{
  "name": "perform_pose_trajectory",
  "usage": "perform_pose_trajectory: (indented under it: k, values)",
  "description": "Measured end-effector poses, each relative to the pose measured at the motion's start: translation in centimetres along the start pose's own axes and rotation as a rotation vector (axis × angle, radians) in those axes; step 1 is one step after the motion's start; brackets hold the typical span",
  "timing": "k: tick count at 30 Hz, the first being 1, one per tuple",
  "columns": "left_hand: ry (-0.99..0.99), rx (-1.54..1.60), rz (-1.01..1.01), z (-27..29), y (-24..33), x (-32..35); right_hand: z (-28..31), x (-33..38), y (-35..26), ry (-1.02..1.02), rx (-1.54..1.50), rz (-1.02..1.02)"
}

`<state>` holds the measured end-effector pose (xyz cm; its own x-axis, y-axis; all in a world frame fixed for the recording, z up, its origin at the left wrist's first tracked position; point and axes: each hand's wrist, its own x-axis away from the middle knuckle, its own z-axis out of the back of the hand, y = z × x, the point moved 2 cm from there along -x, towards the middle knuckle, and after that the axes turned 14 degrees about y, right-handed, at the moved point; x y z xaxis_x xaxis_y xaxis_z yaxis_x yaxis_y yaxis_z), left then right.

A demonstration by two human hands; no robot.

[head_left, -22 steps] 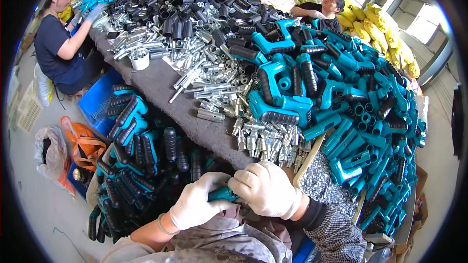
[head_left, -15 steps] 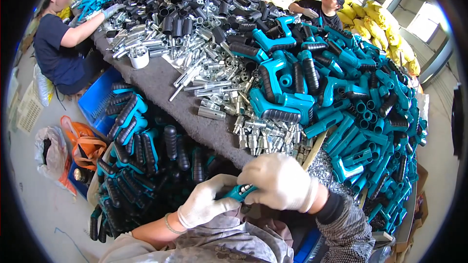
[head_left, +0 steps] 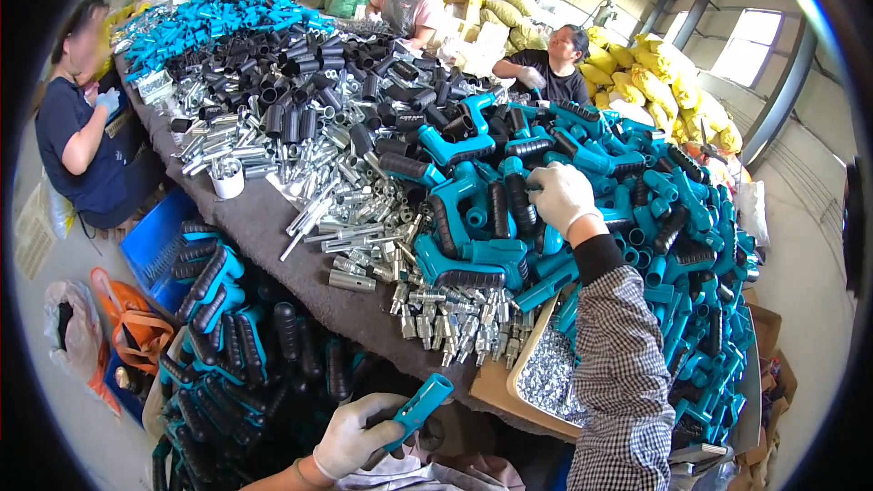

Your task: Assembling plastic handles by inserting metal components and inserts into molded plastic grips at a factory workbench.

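Note:
My left hand (head_left: 357, 438), in a white glove, is closed around a teal plastic tube-shaped housing (head_left: 420, 407) near the lower edge. The tube tilts up to the right, its round opening at the top. Across the table, my right hand (head_left: 562, 199) reaches into a heap of teal pistol-shaped housings (head_left: 459, 268). Its gloved fingers curl beside a black-ribbed grip (head_left: 518, 202); whatever they hold is hidden from me. Silvery metal fittings (head_left: 455, 320) lie in a pile left of my right forearm.
A tray of small metal parts (head_left: 552, 373) sits under my right forearm. Black sleeves (head_left: 300, 118) and metal rods cover the table's middle, with a white cup (head_left: 227, 179) nearby. Assembled handles (head_left: 227, 345) fill the space below left. Three people are around the table.
My right hand has left the teal tube and moved forward and right to the heap. My left hand keeps the tube, now lower. The view has tilted up; the person at left raised a hand.

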<state>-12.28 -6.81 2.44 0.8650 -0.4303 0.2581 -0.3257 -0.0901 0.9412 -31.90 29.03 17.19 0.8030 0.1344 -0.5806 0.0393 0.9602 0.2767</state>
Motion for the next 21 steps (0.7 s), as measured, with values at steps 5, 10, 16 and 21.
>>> perform_pose_trajectory:
  k: [5, 10, 16, 21]
  values:
    - [0.046, 0.141, 0.091, -0.3, -0.1, -0.4, -1.6, -1.1, 1.0, -0.139, 0.052, -0.092]
    - [0.016, 0.176, 0.166, -0.5, -0.2, -0.3, -2.3, -1.3, 0.8, -0.201, 0.033, -0.041]
    - [-0.011, 0.324, 0.184, -2.1, -1.2, 0.5, 5.1, 2.4, 2.2, 0.412, -0.203, -0.156]
    - [-0.089, 0.330, 0.129, -3.6, -1.6, 1.5, 12.0, 13.6, -1.6, 0.261, -1.082, -0.639]
